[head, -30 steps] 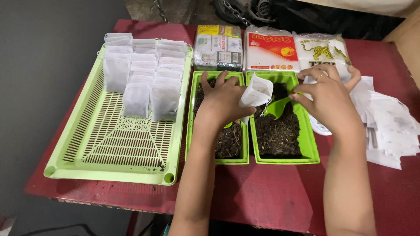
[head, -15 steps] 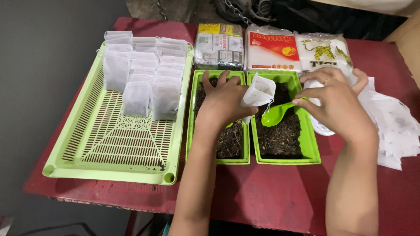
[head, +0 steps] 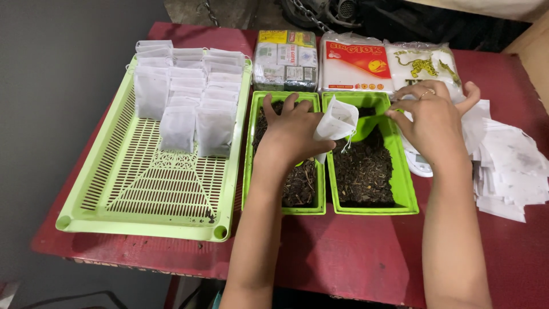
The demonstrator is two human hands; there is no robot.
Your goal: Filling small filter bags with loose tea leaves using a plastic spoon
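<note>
I am holding a small white filter bag (head: 337, 121) pinched open in my left hand (head: 291, 134), over the gap between the two green trays of loose tea (head: 366, 166). My right hand (head: 432, 123) is clasping a green scoop (head: 366, 127) just right of the bag's mouth. The bag looks light, soft and easily crumpled, so I am judging its top edge the place to grip, gently.

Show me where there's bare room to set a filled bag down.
Free: the near half of the slotted tray, below the standing white bags, and the red table strip before the two green tubs. Crowded: the back row of packets and the paper pile.
</note>
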